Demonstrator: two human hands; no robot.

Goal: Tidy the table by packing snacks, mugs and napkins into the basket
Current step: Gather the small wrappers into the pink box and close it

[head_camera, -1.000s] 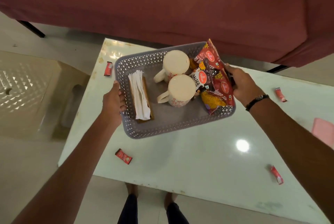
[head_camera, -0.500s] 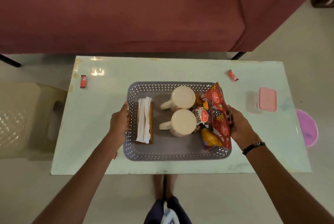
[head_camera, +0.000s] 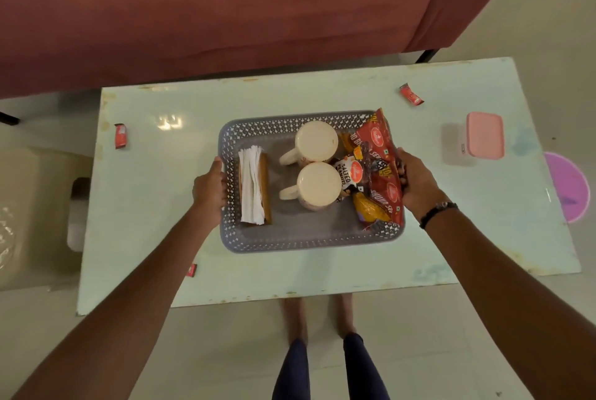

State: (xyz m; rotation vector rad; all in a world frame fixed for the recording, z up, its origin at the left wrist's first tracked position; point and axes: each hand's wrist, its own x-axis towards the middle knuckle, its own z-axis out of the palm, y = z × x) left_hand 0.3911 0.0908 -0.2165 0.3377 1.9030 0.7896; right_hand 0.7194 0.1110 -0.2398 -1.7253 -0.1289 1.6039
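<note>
A: Item, basket (head_camera: 309,240): sitting on the table (head_camera: 154,206), holding two upturned mugs (head_camera: 317,185), napkins (head_camera: 253,188), snack packets (head_camera: 380,170); packing looking done

B: Left hand (head_camera: 209,185) and right hand (head_camera: 416,183) are curling fingers over opposite rims; whether it is lifted, cannot tell; next move is probably calling for a level carry, mugs staying put; small red sachets (head_camera: 410,97) lying loose

Basket (head_camera: 309,240): grey, perforated lattice walls. Mugs (head_camera: 317,141): cream. Napkins (head_camera: 251,186): white, on brown holder (head_camera: 266,188). Snack packets (head_camera: 383,170): red, with orange and black panels. Tabletop (head_camera: 354,267): pale mint. Sachets (head_camera: 121,136): red. Lidded box (head_camera: 485,135): pink. Sofa (head_camera: 225,12): maroon.
</note>
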